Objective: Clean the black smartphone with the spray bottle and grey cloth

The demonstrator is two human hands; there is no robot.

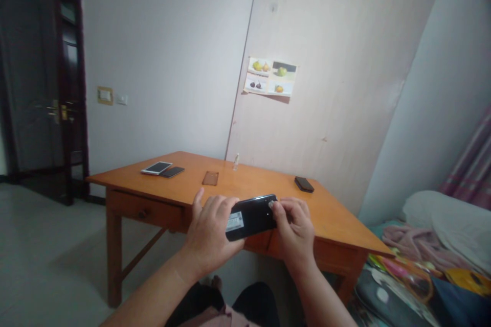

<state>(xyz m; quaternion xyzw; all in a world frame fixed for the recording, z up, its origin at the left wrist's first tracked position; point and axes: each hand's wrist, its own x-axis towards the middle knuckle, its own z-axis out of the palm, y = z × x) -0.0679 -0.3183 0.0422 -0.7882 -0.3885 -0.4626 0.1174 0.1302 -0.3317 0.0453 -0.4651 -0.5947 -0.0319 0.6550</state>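
Observation:
My left hand point(213, 232) is closed around one end of a black phone point(255, 219), tilted above the table's front edge. A white label point(235, 222) shows on the phone's surface near my left fingers. At the other end, my right hand point(295, 227) is closed in a pinch against the phone's upper corner. A small pale bit shows at my right thumb tip; what it is I cannot make out.
On the wooden table point(249, 186) lie a white tablet point(156, 168), a dark phone point(172, 171), a brown translucent phone case point(210, 178) and a dark wallet-like thing point(304, 184). A small clear bottle point(236, 162) stands near the wall. Bedding point(448, 219) is at right.

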